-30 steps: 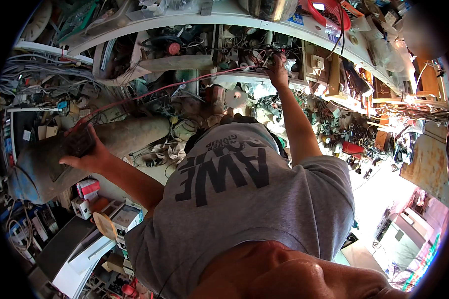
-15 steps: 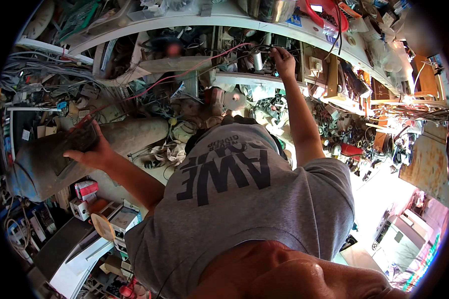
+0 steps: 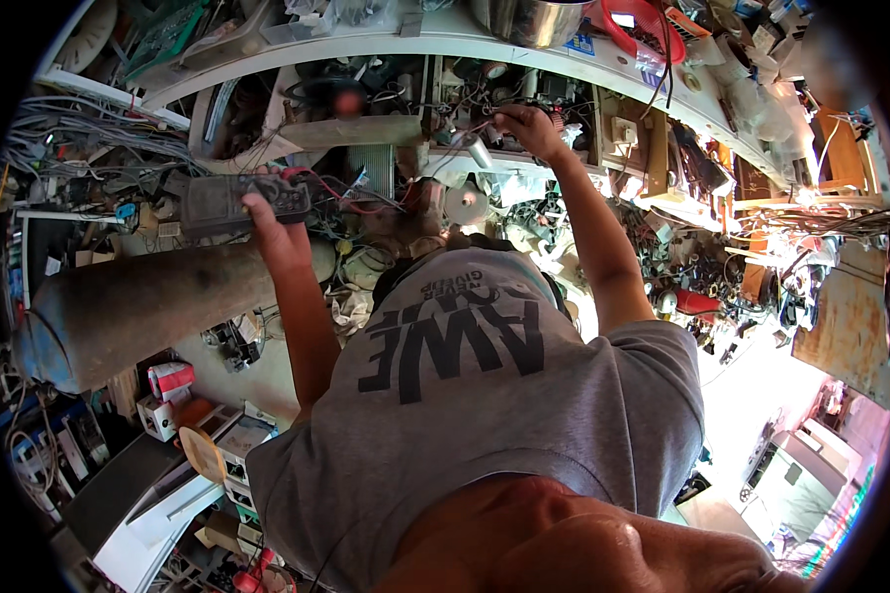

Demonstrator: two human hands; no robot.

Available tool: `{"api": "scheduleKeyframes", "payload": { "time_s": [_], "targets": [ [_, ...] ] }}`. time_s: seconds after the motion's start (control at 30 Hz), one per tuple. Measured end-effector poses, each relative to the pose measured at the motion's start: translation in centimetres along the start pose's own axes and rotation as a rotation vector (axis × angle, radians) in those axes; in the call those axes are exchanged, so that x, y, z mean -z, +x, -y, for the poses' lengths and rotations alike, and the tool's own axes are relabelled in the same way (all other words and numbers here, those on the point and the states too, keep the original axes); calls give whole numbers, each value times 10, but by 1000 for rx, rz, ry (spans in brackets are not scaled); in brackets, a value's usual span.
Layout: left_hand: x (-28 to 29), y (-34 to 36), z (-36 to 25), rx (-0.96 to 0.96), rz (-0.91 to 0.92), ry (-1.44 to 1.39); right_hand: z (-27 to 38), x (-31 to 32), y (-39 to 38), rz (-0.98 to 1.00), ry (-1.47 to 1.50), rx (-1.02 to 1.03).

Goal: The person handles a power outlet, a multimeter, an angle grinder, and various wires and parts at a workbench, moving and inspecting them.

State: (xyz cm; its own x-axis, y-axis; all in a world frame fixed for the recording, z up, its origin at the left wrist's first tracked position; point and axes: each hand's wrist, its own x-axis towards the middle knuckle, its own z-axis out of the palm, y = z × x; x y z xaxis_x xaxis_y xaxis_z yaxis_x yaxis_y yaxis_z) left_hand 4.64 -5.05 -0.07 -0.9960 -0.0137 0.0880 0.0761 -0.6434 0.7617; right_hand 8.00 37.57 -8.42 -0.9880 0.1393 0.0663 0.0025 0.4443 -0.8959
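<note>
My left hand (image 3: 279,229) grips a dark grey handheld meter (image 3: 210,204) above the end of a large grey cylinder (image 3: 138,301). A red test lead (image 3: 318,179) and a dark one run from the meter's right end. Over an open shelf compartment, my right hand (image 3: 530,130) is closed, pinching thin wires or leads (image 3: 477,127). Just below and left of its fingers hangs a small silver cylinder (image 3: 479,151), which looks like a capacitor. How it joins the wires is too small to tell.
A white shelf edge (image 3: 386,42) curves across the far side, carrying a metal pot (image 3: 534,18) and a red basket (image 3: 653,35). Grey cables (image 3: 99,133) are bundled at left. Crowded parts fill the shelf compartments. A white appliance (image 3: 158,524) stands lower left.
My left hand has brought the meter up and to the right. My right hand has moved slightly left and down, the silver cylinder with it. The stretched red lead now hangs slack.
</note>
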Motion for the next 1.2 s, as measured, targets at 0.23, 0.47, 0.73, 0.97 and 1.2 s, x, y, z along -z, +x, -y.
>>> {"api": "scheduleKeyframes", "payload": {
  "time_s": [0.23, 0.47, 0.73, 0.97, 1.2],
  "targets": [
    [-15, -10, 30, 54, -97, 207, -34, -14, -23, -645, 976, -195],
    [15, 2, 18, -30, -237, 211, -99, -14, -44, -733, 828, -581],
    [14, 0, 3, -46, -256, 229, -98, 16, -44, -346, 2, -389],
    [17, -1, 21, -40, -190, 236, -41, 20, -36, -56, 174, -207],
    [-2, -11, 32, 103, -91, 275, -26, -19, -13, 28, 139, -84]
  ]
}}
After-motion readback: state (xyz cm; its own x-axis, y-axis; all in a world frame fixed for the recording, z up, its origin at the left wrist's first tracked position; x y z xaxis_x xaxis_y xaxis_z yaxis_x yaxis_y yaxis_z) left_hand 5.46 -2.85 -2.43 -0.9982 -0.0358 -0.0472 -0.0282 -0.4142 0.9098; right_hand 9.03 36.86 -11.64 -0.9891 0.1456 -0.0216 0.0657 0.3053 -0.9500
